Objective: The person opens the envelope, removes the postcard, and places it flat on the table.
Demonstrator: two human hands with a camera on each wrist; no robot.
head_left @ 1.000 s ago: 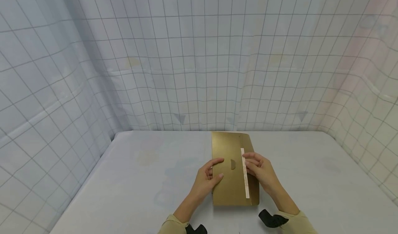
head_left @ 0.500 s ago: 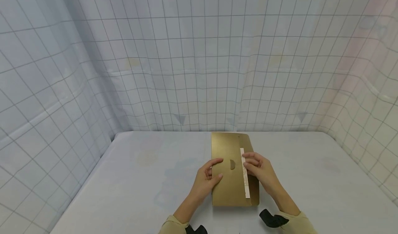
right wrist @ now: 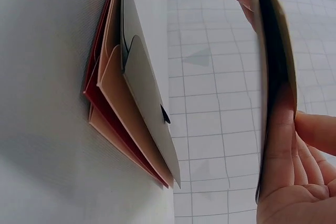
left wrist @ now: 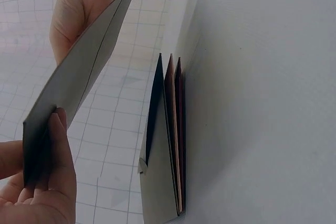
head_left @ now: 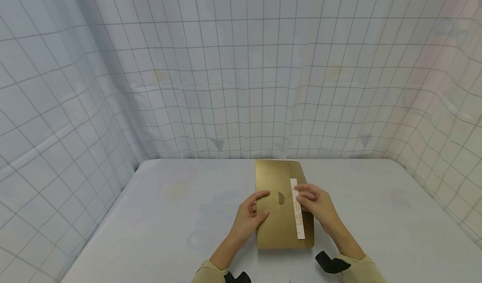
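Note:
A gold paper envelope (head_left: pixel 273 228) with a half-moon cutout is held up above the table. My left hand (head_left: pixel 248 216) grips its left edge, thumb on the front and fingers behind, as the left wrist view confirms. A white card (head_left: pixel 299 221) with a faint print shows as a narrow strip along the envelope's mouth. My right hand (head_left: pixel 316 203) pinches near this strip. In the right wrist view, one finger of the right hand (right wrist: pixel 294 166) lies inside the dark opening of the envelope (right wrist: pixel 262 77), another on its outside. Most of the card is hidden.
Under the held envelope, seen in the wrist views, lie several stacked envelopes: a pale one (left wrist: pixel 157 182) on top, then pink (right wrist: pixel 134 108) and red (right wrist: pixel 101 98) ones. Gridded white curtains (head_left: pixel 233 86) surround the white table (head_left: pixel 196 216).
The white strip has grown wider at the envelope's mouth and tilted slightly, showing more of its print. The envelope has shifted slightly left. Both hands keep nearly the same places.

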